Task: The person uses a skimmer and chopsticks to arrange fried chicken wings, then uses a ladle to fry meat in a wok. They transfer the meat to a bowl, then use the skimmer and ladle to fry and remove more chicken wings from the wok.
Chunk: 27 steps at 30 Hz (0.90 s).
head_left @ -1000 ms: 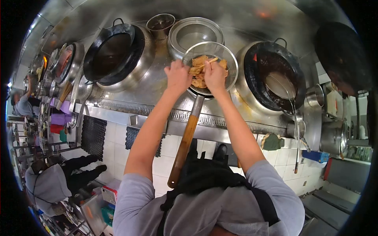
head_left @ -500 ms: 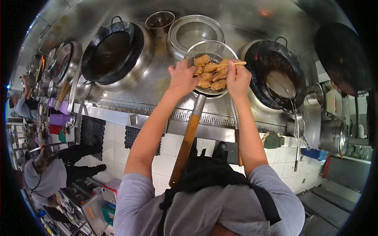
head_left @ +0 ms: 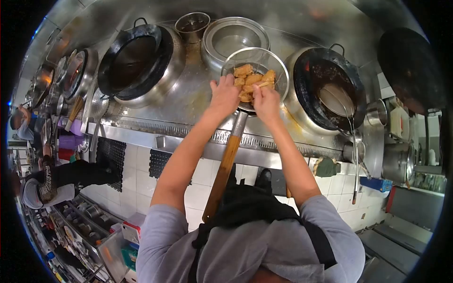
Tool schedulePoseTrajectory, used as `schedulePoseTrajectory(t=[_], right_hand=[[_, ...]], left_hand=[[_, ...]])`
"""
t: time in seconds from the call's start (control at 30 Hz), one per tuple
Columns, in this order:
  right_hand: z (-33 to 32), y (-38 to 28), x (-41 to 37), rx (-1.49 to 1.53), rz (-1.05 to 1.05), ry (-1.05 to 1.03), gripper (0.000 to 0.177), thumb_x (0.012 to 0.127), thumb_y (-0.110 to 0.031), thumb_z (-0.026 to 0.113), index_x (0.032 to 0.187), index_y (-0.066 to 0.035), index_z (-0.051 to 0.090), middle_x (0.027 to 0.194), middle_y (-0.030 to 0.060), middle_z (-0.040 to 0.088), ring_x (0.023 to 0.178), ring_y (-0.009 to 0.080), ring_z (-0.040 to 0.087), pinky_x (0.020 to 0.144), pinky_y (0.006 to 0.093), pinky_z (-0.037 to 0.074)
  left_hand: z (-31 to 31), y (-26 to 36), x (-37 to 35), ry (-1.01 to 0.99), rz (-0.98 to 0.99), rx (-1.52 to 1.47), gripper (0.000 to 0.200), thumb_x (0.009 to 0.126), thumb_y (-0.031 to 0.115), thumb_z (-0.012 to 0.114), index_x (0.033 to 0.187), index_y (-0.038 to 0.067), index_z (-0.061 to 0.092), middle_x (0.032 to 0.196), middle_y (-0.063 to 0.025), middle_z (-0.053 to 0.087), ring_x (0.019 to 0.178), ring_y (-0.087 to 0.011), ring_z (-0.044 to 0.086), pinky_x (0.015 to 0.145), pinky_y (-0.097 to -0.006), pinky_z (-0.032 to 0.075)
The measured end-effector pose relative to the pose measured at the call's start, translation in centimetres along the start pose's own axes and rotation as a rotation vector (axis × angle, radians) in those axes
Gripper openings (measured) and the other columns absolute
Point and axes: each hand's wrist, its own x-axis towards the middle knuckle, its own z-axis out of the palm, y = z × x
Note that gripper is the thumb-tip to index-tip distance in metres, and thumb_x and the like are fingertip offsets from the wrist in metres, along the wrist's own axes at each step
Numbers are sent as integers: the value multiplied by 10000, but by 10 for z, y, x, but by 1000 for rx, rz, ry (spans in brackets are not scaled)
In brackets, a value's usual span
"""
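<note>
Golden fried chicken pieces, which look like wings, lie in a round wire strainer. Its long wooden handle points down toward my body. My left hand is at the strainer's left side, fingers curled against a chicken piece, its little finger apart; the fingertips are partly hidden. Over the lower right of the chicken, my right hand pinches a thin pale wooden stick, like a chopstick. Which piece the stick's tip touches is hidden.
A wok of dark oil with a wire skimmer stands to the right. Another wok is at left. Behind the strainer are a steel pot and a smaller container. A co-worker is at far left.
My right hand has moved left and down over the chicken, bringing the stick with it. My left hand has shifted slightly right. The co-worker at left has changed posture.
</note>
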Motion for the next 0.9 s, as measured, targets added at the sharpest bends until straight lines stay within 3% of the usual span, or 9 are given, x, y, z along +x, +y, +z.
schedulePoseTrajectory(t=[0.1,0.2,0.23,0.33,0.43,0.47,0.53,0.63,0.9], right_hand=[[-37,-19,15,71,66,54,265,942,-158,590,741,10,629,679,183,613,634,368,618,607,445,474],[-59,-26,20,-6,-9,103,244,971,-157,579,849,31,676,716,115,671,594,179,631,566,313,483],[-49,-9,12,-56,14,32,230,980,-138,562,865,28,674,694,102,654,590,166,616,560,304,475],[-33,8,4,-114,54,-84,256,951,-184,596,805,14,666,678,161,641,597,316,639,573,403,491],[-62,-1,30,67,121,99,239,994,-149,547,888,31,661,686,92,650,589,152,603,552,289,460],[-69,-14,41,93,110,141,255,993,-168,550,882,30,666,707,106,671,597,162,620,562,306,469],[-47,6,47,31,11,215,248,971,-166,569,881,43,670,717,172,665,624,297,661,597,378,502],[4,39,41,30,42,77,264,972,-154,560,838,46,668,723,171,665,619,319,652,592,386,500],[-66,-16,59,37,68,161,222,954,-112,565,828,43,662,806,188,673,671,367,654,622,411,505]], left_hand=[[-4,2,5,-11,17,79,207,740,161,719,940,112,736,1098,-97,503,1126,-275,466,940,-572,336],[-3,4,6,-2,36,40,200,756,179,702,937,101,734,1100,-99,509,1115,-274,469,937,-574,335],[-4,6,8,-7,35,48,196,761,189,698,929,95,732,1099,-100,511,1114,-274,470,937,-572,334],[-2,12,4,-24,36,65,201,774,220,683,909,77,724,1095,-103,519,1111,-277,472,937,-567,333],[1,12,8,7,43,50,231,789,251,667,905,58,714,1095,-108,529,1115,-281,473,936,-564,333],[1,12,12,20,56,32,243,794,259,660,911,53,712,1100,-111,533,1120,-281,472,934,-563,333],[2,15,18,50,81,10,265,809,273,646,929,45,706,1116,-116,540,1135,-282,469,939,-571,331],[16,24,20,46,95,10,289,840,288,625,964,38,697,1142,-120,547,1162,-280,463,963,-594,320],[20,18,22,104,104,13,273,858,265,626,994,35,681,1147,-118,551,1156,-294,474,992,-613,310]])
